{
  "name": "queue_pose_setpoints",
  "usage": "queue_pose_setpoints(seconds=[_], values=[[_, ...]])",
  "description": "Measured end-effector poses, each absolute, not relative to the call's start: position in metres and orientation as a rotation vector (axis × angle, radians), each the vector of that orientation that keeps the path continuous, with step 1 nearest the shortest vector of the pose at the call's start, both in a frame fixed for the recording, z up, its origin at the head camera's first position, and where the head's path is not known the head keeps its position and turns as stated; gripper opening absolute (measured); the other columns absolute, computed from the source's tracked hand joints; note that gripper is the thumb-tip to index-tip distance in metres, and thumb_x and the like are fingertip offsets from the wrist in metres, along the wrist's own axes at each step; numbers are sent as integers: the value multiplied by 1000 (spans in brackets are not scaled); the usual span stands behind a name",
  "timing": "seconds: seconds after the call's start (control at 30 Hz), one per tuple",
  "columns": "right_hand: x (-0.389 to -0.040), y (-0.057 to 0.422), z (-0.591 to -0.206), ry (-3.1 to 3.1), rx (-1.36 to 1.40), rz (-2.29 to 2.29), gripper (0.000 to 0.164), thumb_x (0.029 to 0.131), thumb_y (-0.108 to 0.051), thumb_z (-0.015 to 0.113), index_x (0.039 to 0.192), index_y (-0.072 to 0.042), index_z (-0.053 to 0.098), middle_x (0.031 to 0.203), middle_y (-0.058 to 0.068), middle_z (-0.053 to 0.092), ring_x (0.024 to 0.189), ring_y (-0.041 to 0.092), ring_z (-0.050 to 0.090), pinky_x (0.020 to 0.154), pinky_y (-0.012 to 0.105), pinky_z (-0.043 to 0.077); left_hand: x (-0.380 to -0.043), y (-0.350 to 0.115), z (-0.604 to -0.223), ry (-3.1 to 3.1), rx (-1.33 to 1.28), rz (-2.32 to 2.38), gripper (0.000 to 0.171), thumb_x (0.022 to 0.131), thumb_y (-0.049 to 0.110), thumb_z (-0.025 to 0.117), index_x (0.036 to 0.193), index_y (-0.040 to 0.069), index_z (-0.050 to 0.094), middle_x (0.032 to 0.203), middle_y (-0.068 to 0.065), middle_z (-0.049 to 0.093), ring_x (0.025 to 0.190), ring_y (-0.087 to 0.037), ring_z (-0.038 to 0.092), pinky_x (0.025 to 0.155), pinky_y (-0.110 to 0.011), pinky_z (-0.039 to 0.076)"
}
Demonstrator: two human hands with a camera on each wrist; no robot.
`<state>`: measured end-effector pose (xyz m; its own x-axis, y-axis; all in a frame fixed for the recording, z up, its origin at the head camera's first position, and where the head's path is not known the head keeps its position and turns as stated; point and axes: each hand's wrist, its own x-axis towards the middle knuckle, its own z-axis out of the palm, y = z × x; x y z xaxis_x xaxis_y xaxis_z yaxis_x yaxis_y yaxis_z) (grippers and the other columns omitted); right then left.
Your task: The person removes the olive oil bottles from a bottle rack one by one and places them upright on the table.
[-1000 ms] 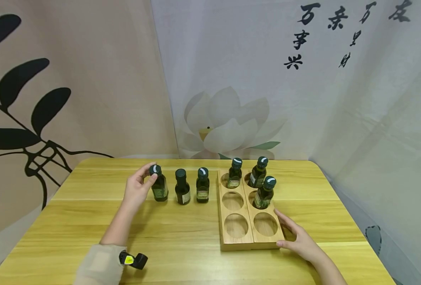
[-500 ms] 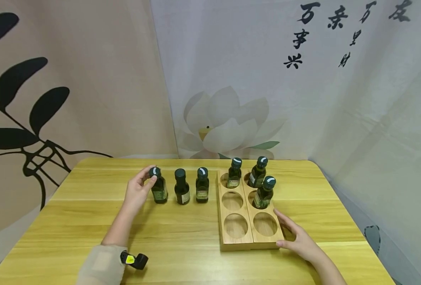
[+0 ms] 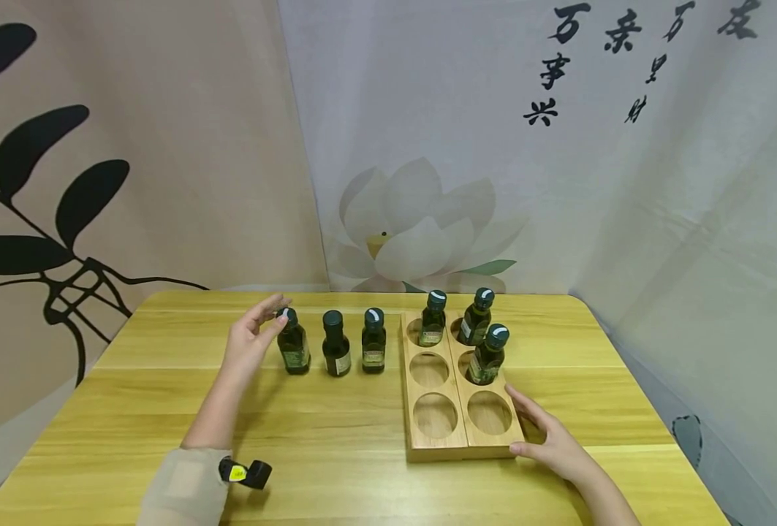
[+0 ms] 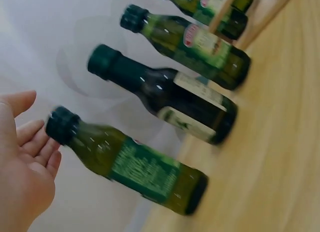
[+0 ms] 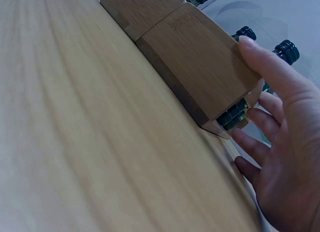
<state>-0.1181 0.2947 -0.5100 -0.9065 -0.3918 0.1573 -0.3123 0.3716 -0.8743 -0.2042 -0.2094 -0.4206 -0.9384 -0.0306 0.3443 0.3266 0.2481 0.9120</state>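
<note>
My left hand [image 3: 246, 342] is beside the cap of the leftmost dark green bottle [image 3: 294, 349], which stands upright on the table. In the left wrist view the thumb is apart from that bottle's cap and the fingers [image 4: 39, 140] lie loosely extended behind it. To its right stand a slimmer dark bottle [image 3: 337, 356] and another green bottle [image 3: 373, 349]. My right hand [image 3: 552, 444] holds the near right corner of a wooden rack [image 3: 437, 456], thumb at the front and fingers along the right side. Its fingertips are partly hidden in the head view.
Three bottles stand in the rack's round holes: one back left [image 3: 433, 321], one back right [image 3: 476, 321], one middle right [image 3: 487, 358]. The wooden table [image 3: 322, 467] ends at a printed cloth backdrop [image 3: 427, 146]. A black wrist camera [image 3: 250, 473] sits on my left wrist.
My left fingers have loosened from the leftmost bottle's cap, and the hand has drawn slightly up and left. That bottle stays upright. The right hand and the rack have not moved.
</note>
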Motion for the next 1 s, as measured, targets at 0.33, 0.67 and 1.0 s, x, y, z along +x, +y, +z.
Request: queue_pose_setpoints(seconds=[0.33, 0.67, 1.0], values=[[-119, 296, -510, 2523, -675, -1615, 85, 80, 0, 74, 151, -14, 30, 147, 17, 38, 124, 10, 44, 100, 19, 28, -189, -183, -384, -2011, -395, -1823, 41, 94, 4, 60, 135, 2, 52, 128, -16, 57, 117, -19, 49, 104, -39, 31], [-118, 295, -510, 2524, -666, -1610, 84, 80, -1, 74, 151, -14, 31, 145, 17, 40, 124, 14, 45, 100, 20, 29, -176, -134, -370, -1873, -648, -1862, 42, 89, -9, 59, 130, -5, 53, 123, -23, 58, 116, -22, 51, 101, -34, 34], [-118, 294, -509, 2534, -663, -1596, 84, 80, -2, 74, 151, -14, 31, 145, 17, 40, 124, 13, 44, 100, 21, 29, -172, -86, -377, -1879, -805, -1875, 45, 87, -7, 63, 131, -5, 53, 124, -19, 59, 116, -24, 52, 101, -45, 35]])
